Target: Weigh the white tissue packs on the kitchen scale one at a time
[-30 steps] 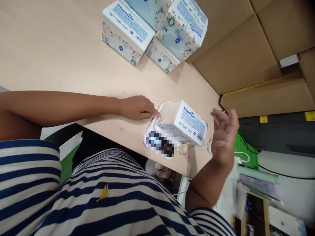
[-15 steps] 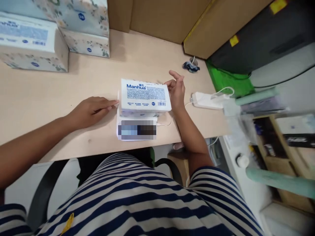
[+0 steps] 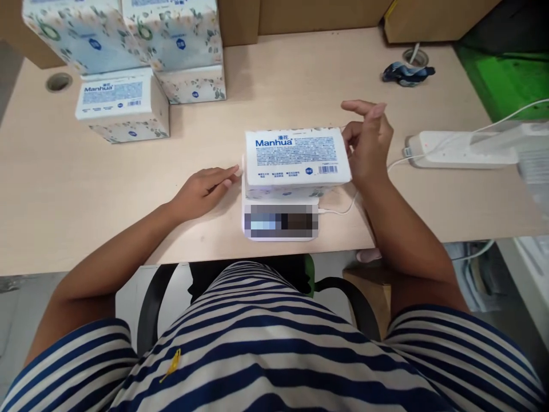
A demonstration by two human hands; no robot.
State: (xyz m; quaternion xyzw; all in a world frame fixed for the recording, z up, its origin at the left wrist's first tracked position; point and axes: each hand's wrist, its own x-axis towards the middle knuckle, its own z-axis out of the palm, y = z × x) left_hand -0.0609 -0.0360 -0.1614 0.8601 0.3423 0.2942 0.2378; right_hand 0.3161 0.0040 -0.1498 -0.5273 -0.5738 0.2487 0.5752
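A white tissue pack (image 3: 295,157) marked "Manhua" lies label up on a white kitchen scale (image 3: 281,236) near the table's front edge. The scale's display is blurred out. My left hand (image 3: 206,191) rests on the table with fingers stretched out, their tips at the scale's left edge. At the pack's right end is my right hand (image 3: 371,146), holding nothing, with its fingers apart and loosely bent. Its lower fingertips are partly hidden behind the pack, so I cannot tell whether they touch it.
Several floral tissue packs (image 3: 175,43) are stacked at the back left, with one pack (image 3: 128,109) in front. A white power strip (image 3: 454,150) lies at the right. A cable runs to the scale. Dark blue cloth (image 3: 407,74) sits by a cable hole; cardboard (image 3: 317,14) lines the back.
The camera view has turned left and levelled, bringing more of the stacked packs into sight. Both hands and the tissue pack on the scale keep nearly the same places relative to each other.
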